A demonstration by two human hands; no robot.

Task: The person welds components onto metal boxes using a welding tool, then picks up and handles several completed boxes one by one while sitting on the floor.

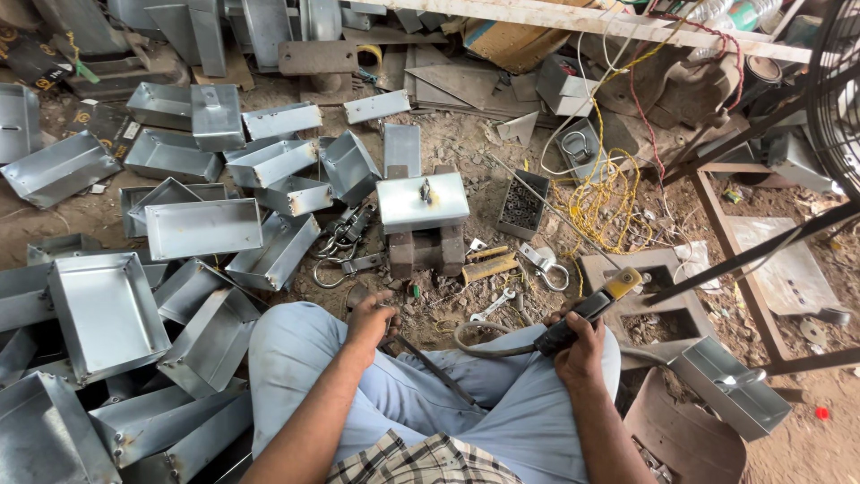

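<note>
Your right hand (578,345) grips the welding holder (587,309); your left hand (372,318) closes on a thin rod (434,367), beside the metal box (421,202).

a brown cardboard box (512,40) lies tilted at the top centre, under the pale plank, one flap open. at the top left, dark flat sheets (27,63) with yellow printed marks lie on the ground behind the metal trays; another such sheet (103,125) sits just right of them, partly covered. a clear plastic bottle with a green label (748,13) lies at the top right.
</note>
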